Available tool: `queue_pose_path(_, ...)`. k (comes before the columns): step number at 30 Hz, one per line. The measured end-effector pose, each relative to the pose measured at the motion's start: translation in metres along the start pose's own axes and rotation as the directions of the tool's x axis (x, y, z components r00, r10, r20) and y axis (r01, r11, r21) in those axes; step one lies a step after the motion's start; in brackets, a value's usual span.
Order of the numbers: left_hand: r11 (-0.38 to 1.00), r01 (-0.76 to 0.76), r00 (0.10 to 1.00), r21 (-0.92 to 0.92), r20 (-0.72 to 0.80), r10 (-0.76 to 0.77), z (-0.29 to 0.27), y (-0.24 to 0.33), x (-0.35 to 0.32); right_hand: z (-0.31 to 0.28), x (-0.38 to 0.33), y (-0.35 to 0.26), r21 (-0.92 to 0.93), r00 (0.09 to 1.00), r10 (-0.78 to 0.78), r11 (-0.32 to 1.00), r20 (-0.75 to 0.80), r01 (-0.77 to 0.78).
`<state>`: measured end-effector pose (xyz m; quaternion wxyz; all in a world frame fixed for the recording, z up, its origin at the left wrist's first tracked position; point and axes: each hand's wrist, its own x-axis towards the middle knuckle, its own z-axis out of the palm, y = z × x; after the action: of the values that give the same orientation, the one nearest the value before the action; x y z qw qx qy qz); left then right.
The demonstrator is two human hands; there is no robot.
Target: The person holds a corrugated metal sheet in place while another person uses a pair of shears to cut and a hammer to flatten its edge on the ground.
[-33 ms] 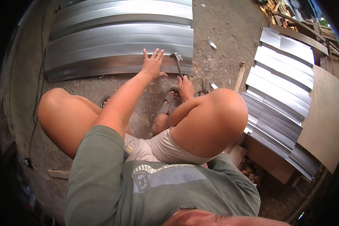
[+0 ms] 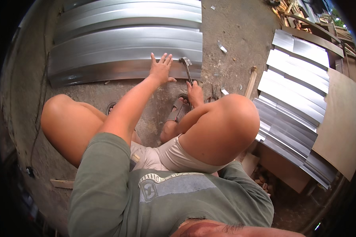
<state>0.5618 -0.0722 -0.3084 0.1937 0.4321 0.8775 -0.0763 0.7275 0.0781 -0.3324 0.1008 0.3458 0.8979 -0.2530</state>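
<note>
A large ribbed sheet of silvery metal (image 2: 118,44) lies on the ground in front of me. My left hand (image 2: 160,72) is laid over its near edge, palm down, with fingers spread and nothing held. Just to the right, my right hand (image 2: 195,94) is closed round the handle of a claw hammer (image 2: 188,72). The hammer's head is over the sheet's near right corner; whether it touches the metal I cannot tell. My right knee and shin hide part of the right forearm.
Shorter metal sheets (image 2: 298,83) overlap in a stack at the right, beside a plywood board (image 2: 340,122). A wooden stick (image 2: 250,82) and small metal scraps (image 2: 222,47) lie on the concrete. Loose timber (image 2: 290,7) is piled at the far right. My sandalled feet are near the sheet.
</note>
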Motion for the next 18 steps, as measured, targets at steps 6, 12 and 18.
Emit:
queue_pose_path(6, 0.997, 0.044, 0.996, -0.058, -0.081, -0.048, 0.013, -0.02, -0.007, -0.009, 0.004, 0.007, -0.016, 0.999, -0.043, 0.999, 0.003, 0.043)
queue_pose_path(12, 0.997, 0.06, 0.996, -0.055, -0.057, -0.063, 0.022, -0.024, -0.012, -0.017, -0.008, -0.025, 0.089, 0.985, -0.172, 0.981, -0.03, 0.174)
queue_pose_path(18, 0.997, 0.082, 0.996, -0.001, -0.046, -0.082, 0.007, -0.015, -0.005, -0.007, 0.001, -0.023, -0.053, 0.99, -0.139, 0.989, -0.01, 0.138)
